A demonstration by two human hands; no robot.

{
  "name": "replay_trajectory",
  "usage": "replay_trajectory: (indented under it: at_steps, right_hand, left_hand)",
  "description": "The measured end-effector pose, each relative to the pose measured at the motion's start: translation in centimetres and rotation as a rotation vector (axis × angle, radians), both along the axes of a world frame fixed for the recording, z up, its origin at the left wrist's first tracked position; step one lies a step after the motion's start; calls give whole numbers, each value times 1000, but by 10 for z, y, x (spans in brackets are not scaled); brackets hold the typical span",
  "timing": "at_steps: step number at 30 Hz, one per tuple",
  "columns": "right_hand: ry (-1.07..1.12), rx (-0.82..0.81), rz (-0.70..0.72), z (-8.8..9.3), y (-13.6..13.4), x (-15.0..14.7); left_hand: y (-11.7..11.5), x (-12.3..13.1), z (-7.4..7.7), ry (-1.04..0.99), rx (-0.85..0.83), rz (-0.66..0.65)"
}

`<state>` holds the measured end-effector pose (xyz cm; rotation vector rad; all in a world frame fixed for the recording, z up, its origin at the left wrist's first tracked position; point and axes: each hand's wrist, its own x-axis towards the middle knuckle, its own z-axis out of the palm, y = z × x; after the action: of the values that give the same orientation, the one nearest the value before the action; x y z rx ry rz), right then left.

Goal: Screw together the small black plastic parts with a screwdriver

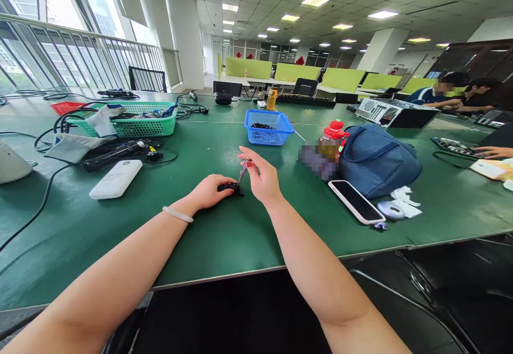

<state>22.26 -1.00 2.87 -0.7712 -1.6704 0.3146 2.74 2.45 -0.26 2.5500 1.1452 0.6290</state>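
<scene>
On the green table (224, 241), my left hand (210, 191) grips a small black part (235, 189) and keeps it against the surface. My right hand (262, 176) is closed around a thin screwdriver (242, 172), tilted with its tip down at the black part. Fine detail of the part is too small to make out. Beyond both hands stands a blue basket (269, 137) with small black pieces (262, 126) in it. A white power bank (116, 179) lies to the left of my left hand.
At the left are a green basket (148, 127) with cloth and tools, and black cables (48, 183). To the right lie a phone (356, 201), a blue bag (379, 159), a red-lidded bottle (333, 137) and tape (390, 210). Other people (436, 89) sit at the far right.
</scene>
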Motion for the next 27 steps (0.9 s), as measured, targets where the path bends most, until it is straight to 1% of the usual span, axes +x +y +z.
replay_trajectory:
  at_steps: [3, 11, 17, 20, 23, 27]
  right_hand:
    - [68, 11, 32, 2, -2, -1]
    - [228, -65, 20, 1, 4, -2]
    - [219, -31, -83, 7, 2, -1]
    - [218, -57, -100, 8, 2, 0]
    - [218, -96, -61, 7, 2, 0]
    - [248, -145, 70, 5, 4, -1]
  left_hand:
    - [-1, 1, 1, -11, 2, -11]
    - [-2, 0, 2, 4, -12, 10]
    - [-2, 1, 2, 22, -17, 17]
    - [-3, 1, 3, 22, -19, 21]
    - [-2, 0, 2, 22, -16, 19]
    - [-1, 0, 2, 21, -16, 20]
